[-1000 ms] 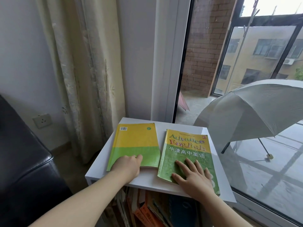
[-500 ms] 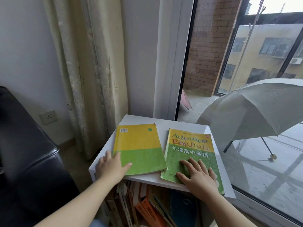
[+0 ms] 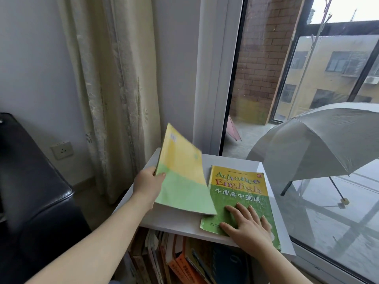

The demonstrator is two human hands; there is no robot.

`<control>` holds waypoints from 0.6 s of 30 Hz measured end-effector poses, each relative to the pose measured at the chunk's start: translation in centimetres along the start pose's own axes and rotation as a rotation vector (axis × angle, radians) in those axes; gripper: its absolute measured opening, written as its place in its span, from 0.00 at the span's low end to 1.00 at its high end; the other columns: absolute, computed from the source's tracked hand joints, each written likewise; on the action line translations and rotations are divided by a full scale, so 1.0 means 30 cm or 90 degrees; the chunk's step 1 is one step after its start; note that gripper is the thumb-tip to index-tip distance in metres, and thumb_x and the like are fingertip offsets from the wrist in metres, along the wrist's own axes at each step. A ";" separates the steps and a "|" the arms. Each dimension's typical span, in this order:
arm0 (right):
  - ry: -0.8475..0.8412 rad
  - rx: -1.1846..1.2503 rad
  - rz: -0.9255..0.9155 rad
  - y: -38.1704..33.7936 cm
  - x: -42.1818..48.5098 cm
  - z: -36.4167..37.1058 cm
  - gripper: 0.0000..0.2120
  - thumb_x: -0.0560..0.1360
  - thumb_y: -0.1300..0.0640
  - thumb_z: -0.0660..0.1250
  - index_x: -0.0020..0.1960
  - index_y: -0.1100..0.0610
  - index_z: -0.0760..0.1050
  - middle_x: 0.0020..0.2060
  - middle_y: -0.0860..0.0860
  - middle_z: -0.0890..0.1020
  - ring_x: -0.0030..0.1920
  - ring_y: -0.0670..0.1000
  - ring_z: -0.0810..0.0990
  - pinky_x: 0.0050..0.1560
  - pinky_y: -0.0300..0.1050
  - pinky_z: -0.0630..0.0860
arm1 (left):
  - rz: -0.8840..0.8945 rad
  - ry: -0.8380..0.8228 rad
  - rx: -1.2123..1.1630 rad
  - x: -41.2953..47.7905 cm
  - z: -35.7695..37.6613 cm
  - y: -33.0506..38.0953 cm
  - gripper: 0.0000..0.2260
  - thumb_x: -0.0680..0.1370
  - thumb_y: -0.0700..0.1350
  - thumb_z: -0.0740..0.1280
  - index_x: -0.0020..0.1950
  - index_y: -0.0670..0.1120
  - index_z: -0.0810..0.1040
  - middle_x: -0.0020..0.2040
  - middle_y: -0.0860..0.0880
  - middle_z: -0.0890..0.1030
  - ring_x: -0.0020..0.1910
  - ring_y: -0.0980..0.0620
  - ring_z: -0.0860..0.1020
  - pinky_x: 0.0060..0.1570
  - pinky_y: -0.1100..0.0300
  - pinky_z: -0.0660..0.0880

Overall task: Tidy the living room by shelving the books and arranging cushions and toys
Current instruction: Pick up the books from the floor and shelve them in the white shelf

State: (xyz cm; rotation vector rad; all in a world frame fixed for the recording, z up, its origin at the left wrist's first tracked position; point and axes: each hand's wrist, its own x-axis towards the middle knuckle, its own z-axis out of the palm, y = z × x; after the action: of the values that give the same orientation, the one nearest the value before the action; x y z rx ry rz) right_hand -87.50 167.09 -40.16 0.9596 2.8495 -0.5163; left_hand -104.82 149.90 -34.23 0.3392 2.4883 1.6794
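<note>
My left hand (image 3: 148,184) grips the left edge of a yellow and green book (image 3: 182,177), thumb on its cover, and holds it tilted up off the white shelf top (image 3: 176,222); its lower right corner overlaps the second book. That second book, a green "Advance with English" textbook (image 3: 238,193), lies flat on the right side of the shelf top. My right hand (image 3: 248,226) rests flat on its lower half with fingers spread.
Several books (image 3: 184,261) stand packed in the compartment under the shelf top. A dark leather sofa (image 3: 30,191) is at the left, a cream curtain (image 3: 114,89) behind. A glass door (image 3: 307,99) at the right shows an open grey umbrella (image 3: 320,140) outside.
My left hand slid from the yellow and green book's cover to its left edge, took hold and lifted that side up. My right hand stayed on the green textbook.
</note>
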 end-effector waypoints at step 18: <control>0.095 0.720 0.127 0.068 0.015 -0.037 0.17 0.79 0.51 0.61 0.63 0.59 0.73 0.53 0.54 0.80 0.57 0.55 0.77 0.62 0.56 0.72 | -0.168 -0.033 0.179 -0.066 0.150 -0.122 0.22 0.75 0.47 0.67 0.65 0.41 0.66 0.61 0.40 0.74 0.60 0.40 0.74 0.53 0.54 0.71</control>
State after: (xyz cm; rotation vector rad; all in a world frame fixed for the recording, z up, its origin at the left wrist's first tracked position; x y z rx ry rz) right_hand -86.59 169.26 -39.78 1.3794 2.3657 -2.1855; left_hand -102.33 152.13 -39.36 0.0722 2.5961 1.2119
